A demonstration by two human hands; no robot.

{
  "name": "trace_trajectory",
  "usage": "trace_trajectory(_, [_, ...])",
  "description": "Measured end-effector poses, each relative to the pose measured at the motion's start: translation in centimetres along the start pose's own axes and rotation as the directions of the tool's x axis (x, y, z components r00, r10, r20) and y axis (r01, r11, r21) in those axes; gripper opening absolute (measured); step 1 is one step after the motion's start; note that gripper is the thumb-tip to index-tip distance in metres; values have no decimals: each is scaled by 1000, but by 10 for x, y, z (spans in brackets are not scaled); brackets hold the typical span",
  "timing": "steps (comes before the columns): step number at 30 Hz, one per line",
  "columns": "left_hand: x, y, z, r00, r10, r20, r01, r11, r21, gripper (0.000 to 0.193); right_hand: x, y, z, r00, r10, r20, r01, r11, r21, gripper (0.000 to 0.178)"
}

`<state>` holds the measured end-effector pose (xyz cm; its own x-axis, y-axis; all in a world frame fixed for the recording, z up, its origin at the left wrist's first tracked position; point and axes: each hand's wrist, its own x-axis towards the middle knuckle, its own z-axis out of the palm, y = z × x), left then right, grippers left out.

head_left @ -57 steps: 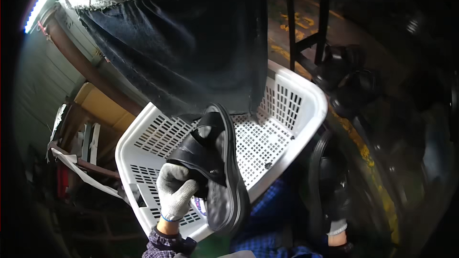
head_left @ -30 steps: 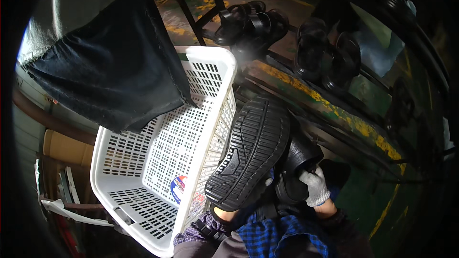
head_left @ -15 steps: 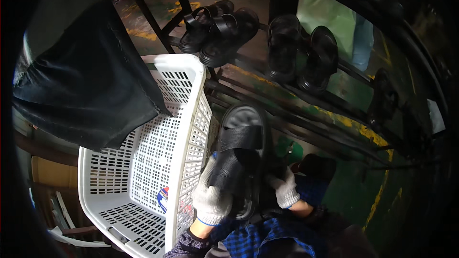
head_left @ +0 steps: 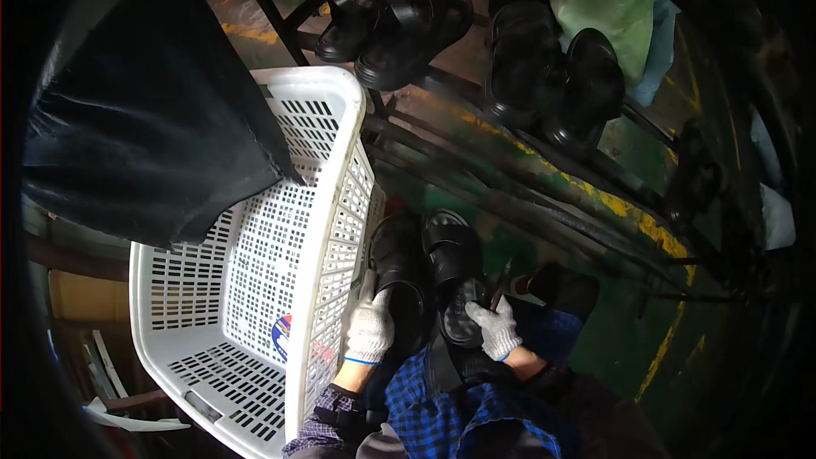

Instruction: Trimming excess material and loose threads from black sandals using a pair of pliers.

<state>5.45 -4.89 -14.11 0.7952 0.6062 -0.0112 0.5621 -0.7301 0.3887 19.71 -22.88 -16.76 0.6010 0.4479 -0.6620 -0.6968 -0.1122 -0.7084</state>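
Observation:
Two black open-toed sandals lie side by side over my lap, above a blue-and-black checked cloth [head_left: 416, 395]. My left hand [head_left: 371, 330], in a white knit glove, is closed on the outer edge of the left sandal [head_left: 396, 259]. Beside the heel of the right sandal [head_left: 450, 263], my gloved right hand [head_left: 495, 329] is closed, its thumb against the footbed. A slim dark pointed tool [head_left: 503, 280] sticks up from the right hand; its exact kind cannot be made out. The sandals' undersides are hidden.
A white perforated plastic basket [head_left: 327, 229] stands close on my left, with a dark sheet [head_left: 161, 144] draped over its far side. Ahead, a dark metal rack [head_left: 544, 170] carries more black sandals [head_left: 408, 34]. A pale green bag [head_left: 603, 13] hangs behind it.
The sandal held up in front of me has come down, and two sandals now show side by side. My right hand has moved left to the right sandal's heel. The view has shifted slightly.

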Motion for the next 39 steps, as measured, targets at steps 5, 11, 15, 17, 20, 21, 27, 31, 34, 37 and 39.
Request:
trace_trajectory(5, [-17,10,-5,982,158,-102,-143,979,143,45,0,-3,4,999,2,51,0,999,-40,61])
trace_trajectory(11, [40,45,-18,832,-401,383,489,857,-165,79,4,-7,0,996,90,14,-88,991,-101,64])
trace_trajectory(15, [53,39,38,792,-360,493,464,880,-102,50,4,1,8,998,-40,-44,35,995,-93,63])
trace_trajectory(17, [69,46,51,878,-184,442,288,940,-182,44,16,11,-6,994,-63,-87,58,996,-65,56])
trace_trajectory(20, [109,71,59,993,119,-2,-115,959,-258,34,34,1,-23,974,-125,-191,135,990,43,40])
trace_trajectory(21, [130,80,64,983,158,89,-127,949,-289,31,47,-5,-32,957,-140,-255,154,988,33,39])
trace_trajectory(27, [279,136,149,919,189,347,-139,977,-163,26,98,-71,-63,832,-455,-319,408,890,-205,59])
trace_trajectory(31, [320,121,196,973,132,191,-80,962,-262,17,146,-113,-75,824,-489,-286,377,850,-368,53])
trace_trajectory(34, [325,116,219,992,95,84,-62,944,-325,18,208,-122,-127,750,-639,-172,426,666,-612,33])
trace_trajectory(37, [318,126,177,971,116,208,-49,953,-299,15,232,-158,-143,893,-277,-354,246,960,-132,33])
trace_trajectory(39, [307,126,153,962,122,244,-47,955,-293,12,274,-191,-129,911,-271,-311,185,942,-279,34])
